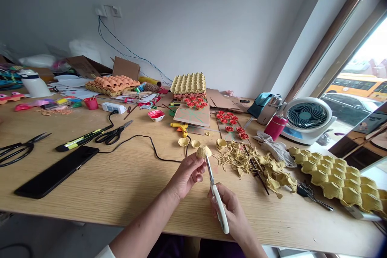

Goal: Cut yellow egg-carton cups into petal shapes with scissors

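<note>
My left hand (188, 173) pinches a small yellow egg-carton cup (203, 152) above the table. My right hand (227, 209) grips white-handled scissors (218, 201), whose blades point up and touch the cup's right side. Just beyond my hands, a cut cup (183, 142) and another cut cup (196, 144) rest on the wood. A third, apparently stacked cup (221, 143) sits beside a heap of yellow carton scraps (242, 159). The scissors' blades look nearly together at the cup; the exact cut is too small to make out.
Red paper flowers (229, 117) lie on cardboard, near a yellow glue gun (180, 127) and a bowl of red paint (156, 115). Egg trays (338, 177) stand at the right, by a fan (308, 119). Black scissors (113, 134) and a phone (57, 171) lie left.
</note>
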Tool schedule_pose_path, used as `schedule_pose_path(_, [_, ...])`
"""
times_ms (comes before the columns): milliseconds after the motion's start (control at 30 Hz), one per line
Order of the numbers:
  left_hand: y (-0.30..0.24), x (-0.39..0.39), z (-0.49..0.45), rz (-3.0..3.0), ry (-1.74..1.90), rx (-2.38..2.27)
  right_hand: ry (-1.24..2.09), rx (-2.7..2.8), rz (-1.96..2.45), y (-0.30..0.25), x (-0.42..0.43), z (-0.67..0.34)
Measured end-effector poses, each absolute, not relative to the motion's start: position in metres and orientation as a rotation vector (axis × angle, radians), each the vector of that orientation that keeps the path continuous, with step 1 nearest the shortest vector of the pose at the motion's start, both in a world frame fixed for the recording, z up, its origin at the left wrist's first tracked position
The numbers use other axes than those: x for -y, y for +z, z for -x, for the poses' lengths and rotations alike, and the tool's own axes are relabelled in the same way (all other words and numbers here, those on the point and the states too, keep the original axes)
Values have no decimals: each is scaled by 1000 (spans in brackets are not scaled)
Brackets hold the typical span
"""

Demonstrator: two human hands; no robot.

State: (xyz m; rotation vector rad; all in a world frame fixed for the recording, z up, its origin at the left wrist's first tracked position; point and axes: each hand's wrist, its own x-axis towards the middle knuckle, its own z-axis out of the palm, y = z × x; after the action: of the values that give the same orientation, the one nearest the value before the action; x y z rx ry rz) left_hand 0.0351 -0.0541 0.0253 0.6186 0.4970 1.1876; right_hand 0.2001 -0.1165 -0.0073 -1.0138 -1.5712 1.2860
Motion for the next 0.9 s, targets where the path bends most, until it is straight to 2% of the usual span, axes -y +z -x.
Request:
schedule_pose_path(500, [32, 60, -44, -711, 1389, -700, 1228, 1659, 1029, -10, 118, -201])
schedule_pose_path(900, [38, 63, -45, -807, 1369, -755, 1245, 1681, 984, -12, 116, -203])
